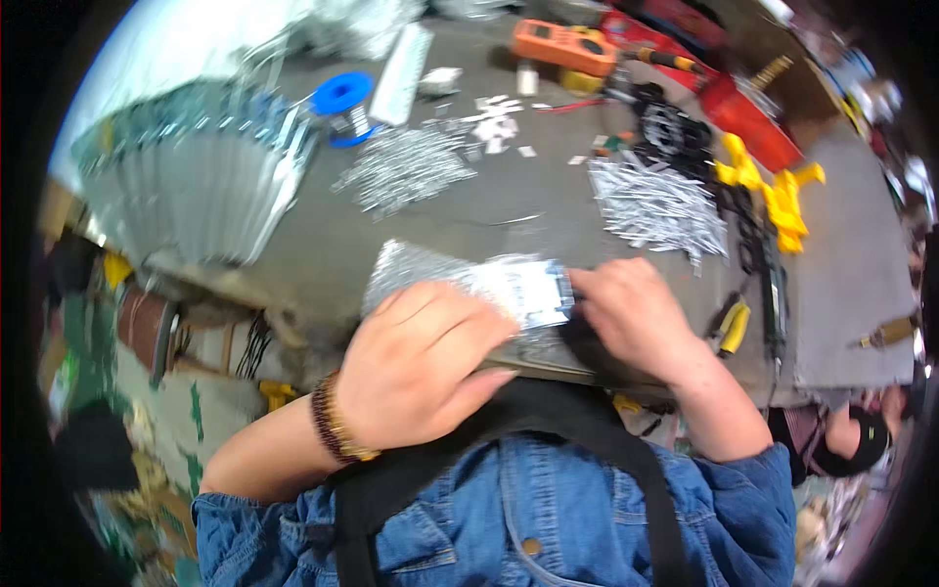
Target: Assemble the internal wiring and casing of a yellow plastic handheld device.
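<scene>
My left hand [416, 357], with a beaded bracelet at the wrist, is curled over a crinkled, clear silvery plastic bag [406, 266]. Its thumb stands a little apart from the bent fingers. Against the bag lies a flat white-and-silver piece with a blue edge [540, 293], blurred, so its exact kind is unclear. At the blue edge, the closed fingers of my right hand [634, 315] meet the piece. Their tips are partly hidden. Both hands are over the near edge of the grey table [548, 201].
Two heaps of thin metal pieces, left [411, 166] and right [657, 205], lie beyond my hands. Fanned clear packets [191, 186] and a blue spool [342, 93] are at left. An orange meter [562, 44], yellow clamp [782, 201] and yellow-handled pliers [732, 326] lie at right.
</scene>
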A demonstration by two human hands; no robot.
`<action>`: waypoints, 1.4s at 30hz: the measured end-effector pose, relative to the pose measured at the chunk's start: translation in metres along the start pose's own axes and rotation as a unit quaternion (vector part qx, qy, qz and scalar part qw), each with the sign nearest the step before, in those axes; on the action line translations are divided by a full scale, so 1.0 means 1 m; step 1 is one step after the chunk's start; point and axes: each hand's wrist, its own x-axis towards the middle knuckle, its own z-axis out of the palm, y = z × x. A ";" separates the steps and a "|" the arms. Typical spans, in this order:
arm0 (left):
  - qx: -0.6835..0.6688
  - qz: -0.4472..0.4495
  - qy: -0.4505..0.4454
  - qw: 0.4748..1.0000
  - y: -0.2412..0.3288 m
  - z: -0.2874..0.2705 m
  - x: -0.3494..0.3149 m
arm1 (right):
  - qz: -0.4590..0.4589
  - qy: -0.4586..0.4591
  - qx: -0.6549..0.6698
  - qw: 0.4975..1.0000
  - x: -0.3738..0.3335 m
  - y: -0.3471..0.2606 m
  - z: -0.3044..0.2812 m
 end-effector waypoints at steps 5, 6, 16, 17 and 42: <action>0.102 -0.018 -0.068 0.992 0.005 0.072 0.061 | 0.095 -0.044 -0.009 0.994 -0.007 -0.013 -0.009; 0.088 -0.028 -0.073 0.993 0.004 0.073 0.062 | 0.095 -0.030 -0.021 0.995 -0.008 -0.016 -0.007; 0.171 -0.038 -0.121 0.977 0.009 0.054 0.062 | 0.188 -0.071 -0.152 0.968 0.054 0.113 -0.072; 0.167 -0.027 -0.120 0.978 0.008 0.056 0.066 | 0.173 -0.020 -0.210 0.962 0.051 0.151 -0.076; -0.059 -0.061 -0.062 0.994 -0.009 0.061 0.066 | 0.102 0.114 0.209 0.966 -0.027 -0.008 0.010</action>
